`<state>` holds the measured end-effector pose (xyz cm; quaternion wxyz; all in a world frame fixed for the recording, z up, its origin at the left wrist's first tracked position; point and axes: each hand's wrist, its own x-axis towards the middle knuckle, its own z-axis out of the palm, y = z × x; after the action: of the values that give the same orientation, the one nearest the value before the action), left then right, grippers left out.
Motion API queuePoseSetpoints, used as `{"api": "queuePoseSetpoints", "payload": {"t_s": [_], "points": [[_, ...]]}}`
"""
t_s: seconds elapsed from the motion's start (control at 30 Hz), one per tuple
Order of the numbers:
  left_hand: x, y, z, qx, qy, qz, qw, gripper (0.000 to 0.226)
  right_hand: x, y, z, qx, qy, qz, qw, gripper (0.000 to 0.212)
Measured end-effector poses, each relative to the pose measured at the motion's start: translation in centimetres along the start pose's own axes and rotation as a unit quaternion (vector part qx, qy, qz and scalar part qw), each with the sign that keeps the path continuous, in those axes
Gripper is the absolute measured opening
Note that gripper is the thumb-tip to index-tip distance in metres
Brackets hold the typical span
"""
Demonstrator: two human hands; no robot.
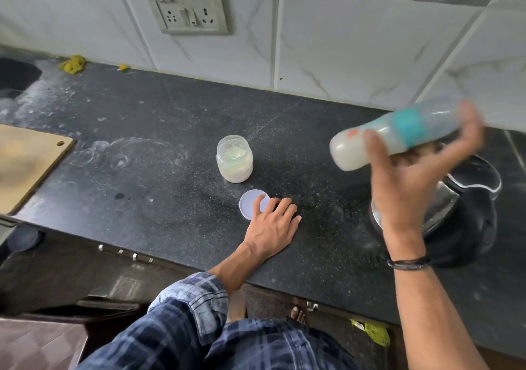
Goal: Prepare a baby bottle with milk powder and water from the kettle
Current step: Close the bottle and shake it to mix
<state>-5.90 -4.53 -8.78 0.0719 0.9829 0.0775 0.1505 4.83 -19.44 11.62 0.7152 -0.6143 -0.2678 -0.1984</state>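
My right hand (410, 179) grips a baby bottle (392, 136) in the air at the right, tipped almost flat. The bottle has a teal collar, holds white milk, and is blurred by motion. Below it stands a steel kettle (444, 210) with a black handle and its lid open. An open clear jar of milk powder (234, 159) sits mid-counter. Its pale lilac lid (250, 203) lies in front of it. My left hand (273, 224) rests flat on the dark counter (142, 170), the thumb lying on the lid.
A wooden board (25, 164) lies at the left edge, with a dark sink (14, 76) behind it. A socket panel (185, 2) is on the tiled wall. Yellow scraps (72, 63) lie at the back left. White powder marks dust the counter.
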Motion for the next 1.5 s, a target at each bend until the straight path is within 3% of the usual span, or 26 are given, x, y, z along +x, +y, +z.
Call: {"api": "queuePoseSetpoints", "payload": {"t_s": [0.07, 0.2, 0.33, 0.43, 0.6, 0.73, 0.87, 1.0, 1.13, 1.27, 1.4, 1.43, 1.5], "points": [[0.0, -0.1, 0.0, 0.002, 0.003, 0.001, 1.000, 0.037, 0.4, 0.5, 0.1, -0.014, 0.012, -0.035, 0.999, 0.096], [-0.1, -0.1, 0.2, -0.001, 0.000, 0.004, 1.000, 0.035, -1.0, 0.9, 0.2, -0.089, -0.080, 0.068, 0.991, 0.091], [0.0, -0.1, 0.2, 0.001, -0.004, -0.007, 1.000, 0.035, -1.3, 1.1, 0.5, -0.014, 0.009, 0.027, 1.000, 0.095], [-0.1, -0.1, 0.1, -0.005, -0.006, -0.001, 1.000, 0.034, -1.9, 1.4, 0.6, -0.075, -0.064, 0.100, 0.990, 0.095], [0.0, -0.1, 0.2, 0.003, -0.005, -0.002, 1.000, 0.035, -1.6, 0.7, 0.3, 0.002, 0.059, 0.024, 0.998, 0.097], [0.0, -0.2, 0.2, -0.002, -0.004, 0.001, 1.000, 0.034, -2.1, 0.9, 0.0, -0.060, -0.054, 0.110, 0.991, 0.094], [0.1, -0.2, 0.3, 0.000, -0.001, -0.004, 1.000, 0.033, -2.2, 0.6, -0.6, -0.016, 0.043, 0.013, 0.999, 0.096], [-0.1, -0.2, 0.3, -0.008, -0.002, 0.000, 1.000, 0.034, -2.8, 1.0, -0.5, -0.053, -0.027, 0.115, 0.992, 0.095], [0.1, -0.3, 0.6, -0.002, 0.009, 0.000, 1.000, 0.033, -2.3, 0.8, -0.7, -0.003, 0.039, -0.002, 0.999, 0.094], [-0.1, -0.5, 1.0, -0.006, 0.010, 0.004, 1.000, 0.033, -2.4, 1.0, -0.3, -0.038, -0.055, 0.101, 0.993, 0.092], [0.0, -0.4, 1.2, -0.004, 0.016, -0.004, 1.000, 0.032, -1.5, 0.1, -0.4, -0.011, 0.016, -0.053, 0.998, 0.095], [0.0, -0.4, 1.2, -0.004, 0.015, -0.003, 1.000, 0.032, -1.4, 0.2, -0.2, -0.027, 0.019, -0.047, 0.998, 0.096], [-0.1, -0.4, 1.1, -0.006, 0.015, 0.000, 1.000, 0.033, -1.9, 0.0, 0.3, -0.035, -0.038, 0.066, 0.996, 0.094]]}}
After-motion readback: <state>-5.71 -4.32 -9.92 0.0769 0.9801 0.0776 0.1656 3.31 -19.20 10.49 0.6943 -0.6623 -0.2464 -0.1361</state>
